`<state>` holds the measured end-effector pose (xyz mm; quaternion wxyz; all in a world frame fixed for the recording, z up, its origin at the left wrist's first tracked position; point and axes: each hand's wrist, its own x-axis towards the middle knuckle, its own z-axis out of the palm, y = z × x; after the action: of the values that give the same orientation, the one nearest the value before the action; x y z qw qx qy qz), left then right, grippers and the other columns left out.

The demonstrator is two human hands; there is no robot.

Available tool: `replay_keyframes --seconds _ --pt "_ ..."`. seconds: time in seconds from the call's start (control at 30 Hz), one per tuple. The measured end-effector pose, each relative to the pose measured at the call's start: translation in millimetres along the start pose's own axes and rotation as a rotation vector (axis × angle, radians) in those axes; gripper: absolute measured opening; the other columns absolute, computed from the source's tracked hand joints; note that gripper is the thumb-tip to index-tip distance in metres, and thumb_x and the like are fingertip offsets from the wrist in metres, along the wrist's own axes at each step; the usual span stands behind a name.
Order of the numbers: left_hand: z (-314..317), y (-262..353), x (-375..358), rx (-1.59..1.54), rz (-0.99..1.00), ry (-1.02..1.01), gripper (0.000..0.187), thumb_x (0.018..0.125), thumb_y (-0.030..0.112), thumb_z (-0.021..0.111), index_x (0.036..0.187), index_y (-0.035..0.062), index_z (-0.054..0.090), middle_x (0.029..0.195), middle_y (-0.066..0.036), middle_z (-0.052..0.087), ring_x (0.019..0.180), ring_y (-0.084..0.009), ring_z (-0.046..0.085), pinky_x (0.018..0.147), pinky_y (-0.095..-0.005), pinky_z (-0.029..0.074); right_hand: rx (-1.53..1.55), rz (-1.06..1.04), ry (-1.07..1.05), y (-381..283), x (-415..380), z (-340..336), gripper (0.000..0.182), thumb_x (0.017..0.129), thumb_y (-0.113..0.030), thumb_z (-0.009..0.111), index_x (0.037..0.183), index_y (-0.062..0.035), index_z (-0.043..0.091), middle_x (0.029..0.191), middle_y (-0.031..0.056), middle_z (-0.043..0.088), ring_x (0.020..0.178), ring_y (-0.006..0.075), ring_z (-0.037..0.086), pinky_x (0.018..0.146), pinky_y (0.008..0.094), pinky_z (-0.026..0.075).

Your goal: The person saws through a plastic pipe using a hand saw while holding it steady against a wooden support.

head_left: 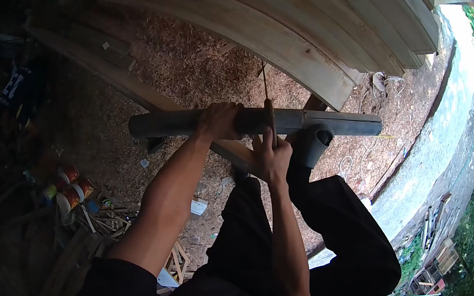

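Note:
A long dark grey pipe [168, 124] lies crosswise over a wooden beam, with a seam or cut line around it right of the middle. My left hand [219, 122] is closed over the pipe left of centre, pressing on it from above. In my right hand [272, 156] is the wooden handle of a saw [269, 115], seen nearly edge-on. The saw crosses the pipe, its thin far part pointing away from me. Whether its teeth touch the pipe cannot be made out. My foot in a grey slipper [311, 148] rests against the pipe, right of the saw.
Large pale curved boards [321, 51] overhang the far side. The wooden beam [137, 88] runs diagonally beneath the pipe. Wood shavings cover the ground. Tins [70, 197] and scrap wood [111, 218] lie at lower left. A person in a dark shirt [20, 89] is at far left.

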<state>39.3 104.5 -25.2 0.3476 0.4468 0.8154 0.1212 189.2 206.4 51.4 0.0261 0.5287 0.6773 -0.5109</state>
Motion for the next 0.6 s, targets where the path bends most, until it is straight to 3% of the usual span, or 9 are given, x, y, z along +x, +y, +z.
replay_keyframes --seconds 0.13,0.27,0.37,0.47,0.53,0.6 --pt "2.8 -3.2 0.6 0.013 0.065 0.110 0.069 0.057 0.042 0.083 0.112 0.0083 0.057 0.099 -0.015 0.065 0.099 -0.0321 0.062 0.088 -0.0447 0.049 0.088 -0.026 0.008 14.8 -37.7 -21.2 0.051 0.094 -0.036 0.055 0.070 0.0090 0.057 0.049 0.0065 0.042 0.052 0.0077 0.040 0.047 0.0349 0.035" --pt "-4.1 2.3 0.3 0.021 -0.022 -0.017 0.069 0.057 0.041 0.083 0.112 0.0077 0.058 0.105 -0.016 0.065 0.101 -0.0331 0.062 0.089 -0.0442 0.049 -0.001 0.104 -0.044 10.4 -130.8 -67.0 0.047 0.093 -0.033 0.057 0.069 0.0075 0.059 0.049 0.0035 0.043 0.053 0.0051 0.042 0.046 0.0306 0.035" --pt "-2.4 -3.2 3.9 0.025 -0.030 -0.021 0.069 0.056 0.039 0.084 0.112 0.0073 0.058 0.110 -0.016 0.064 0.102 -0.0340 0.062 0.090 -0.0445 0.049 -0.046 0.097 -0.055 12.9 -118.1 -59.0 0.046 0.093 -0.032 0.057 0.072 0.0084 0.061 0.050 0.0052 0.046 0.053 0.0059 0.045 0.047 0.0306 0.038" --pt "0.6 -5.1 4.0 0.005 -0.009 -0.026 0.069 0.055 0.039 0.084 0.112 0.0078 0.059 0.109 -0.016 0.065 0.101 -0.0336 0.063 0.089 -0.0442 0.049 0.062 -0.037 0.009 15.4 -36.5 -18.4 0.052 0.093 -0.037 0.055 0.075 0.0111 0.061 0.050 0.0066 0.046 0.055 0.0073 0.047 0.049 0.0316 0.039" --pt "-7.7 -4.8 6.9 -0.008 0.001 -0.033 0.069 0.054 0.039 0.084 0.112 0.0080 0.060 0.108 -0.016 0.065 0.100 -0.0334 0.063 0.088 -0.0441 0.050 -0.013 0.048 0.017 -3.3 4.4 -0.1 0.054 0.093 -0.040 0.055 0.076 0.0114 0.060 0.052 0.0048 0.046 0.056 0.0067 0.044 0.049 0.0316 0.038" --pt "-12.3 0.9 5.4 -0.038 -0.045 -0.135 0.072 0.054 0.039 0.084 0.113 0.0075 0.060 0.107 -0.016 0.066 0.100 -0.0329 0.063 0.088 -0.0437 0.050 0.060 0.051 0.002 6.0 -15.9 -7.6 0.055 0.093 -0.040 0.054 0.075 0.0109 0.060 0.052 0.0039 0.046 0.055 0.0070 0.044 0.048 0.0317 0.037"
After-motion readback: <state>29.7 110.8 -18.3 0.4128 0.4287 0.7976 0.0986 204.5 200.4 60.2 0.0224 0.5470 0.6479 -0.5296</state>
